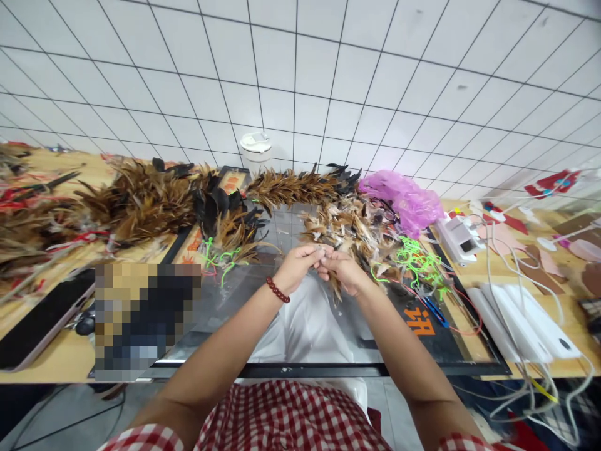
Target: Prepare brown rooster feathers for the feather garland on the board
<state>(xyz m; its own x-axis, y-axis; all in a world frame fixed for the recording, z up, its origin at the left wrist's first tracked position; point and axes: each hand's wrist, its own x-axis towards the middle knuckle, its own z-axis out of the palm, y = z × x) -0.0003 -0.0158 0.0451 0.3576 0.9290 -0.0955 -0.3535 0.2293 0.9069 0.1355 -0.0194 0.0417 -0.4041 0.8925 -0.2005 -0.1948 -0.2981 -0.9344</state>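
On the left, I would worry about the feather bundle (230, 219) beside the left forearm: its trailing green strings (224, 258) lie spread out, and a sweep of that arm, or the bracelet (278, 290) on its wrist, could snag them. In the middle, a pinch slackening would let the brown feathers (336, 289) slip; they hang just below the right hand (345, 270), near the table's front part, over the person's lap as I see it through the glass. Farther right, the loose feather pile (345, 224) could scatter if knocked, and the tangled green strings (417, 258) could catch the blue-handled tool (436, 311). As for pose, I see the left hand (300, 260) angled inward, thumb and finger closed in a pinch, though I cannot tell what is between them. The right hand meets it at the fingertips, fingers curled shut, apparently on those feathers. Both forearms reach forward and converge.
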